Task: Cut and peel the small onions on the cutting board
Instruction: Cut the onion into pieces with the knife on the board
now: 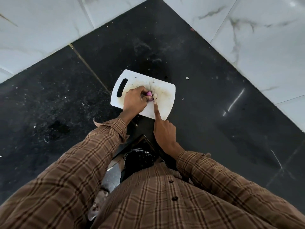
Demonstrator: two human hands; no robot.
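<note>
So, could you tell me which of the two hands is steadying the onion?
The left hand: its curled fingers grip the purple onion, while the right hand holds the knife.

Corner setup: black speckled stone tabletop (pixel 206 90), dusty, small white crumbs scattered, thin seam (pixel 89 66) running diagonally. White marble-look wall tiles (pixel 257 40) with grey veins on two sides. Bright light streak (pixel 234 101) reflecting on the right.

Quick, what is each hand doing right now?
Left hand: holding the small onion on the cutting board.
Right hand: holding the knife.
</note>
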